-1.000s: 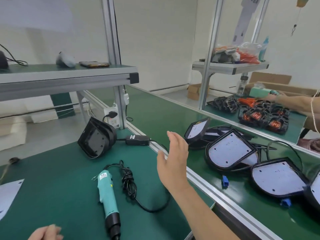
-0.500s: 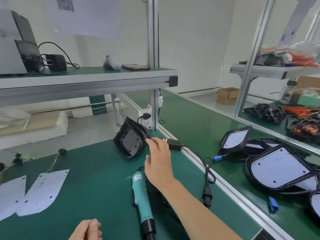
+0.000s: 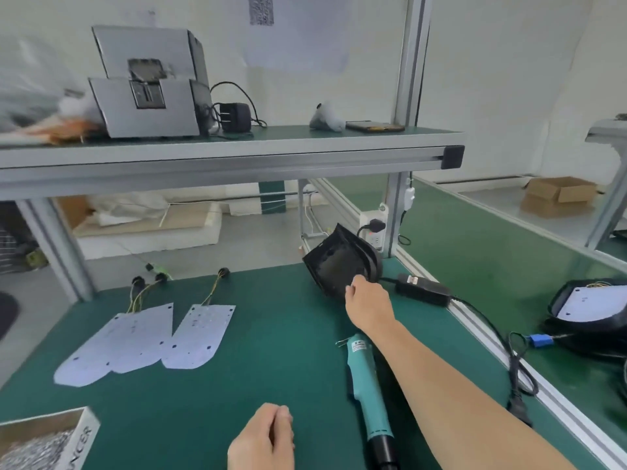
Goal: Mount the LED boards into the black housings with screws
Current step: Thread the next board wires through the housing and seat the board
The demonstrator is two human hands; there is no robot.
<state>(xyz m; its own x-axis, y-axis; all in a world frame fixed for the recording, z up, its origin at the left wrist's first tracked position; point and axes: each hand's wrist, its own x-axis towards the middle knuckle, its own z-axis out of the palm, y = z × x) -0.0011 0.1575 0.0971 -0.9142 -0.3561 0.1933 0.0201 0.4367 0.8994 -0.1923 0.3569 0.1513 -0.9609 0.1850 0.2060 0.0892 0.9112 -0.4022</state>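
- Left hand [image 3: 261,439] at the worktop's [image 3: 271,334] near edge, fingers curled into a loose fist.
- Teal screwdriver [image 3: 364,385] lies flat beside it.
- LED boards [image 3: 200,334] lie flat, centre-left.
- Right hand [image 3: 366,300] pinches the rim of the black housing [image 3: 336,266], tilted up, far right.

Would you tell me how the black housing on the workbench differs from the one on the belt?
The workbench housing is empty, stands on edge, and the right hand holds its rim; the belt housing holds a white board and is untouched. Both are black.
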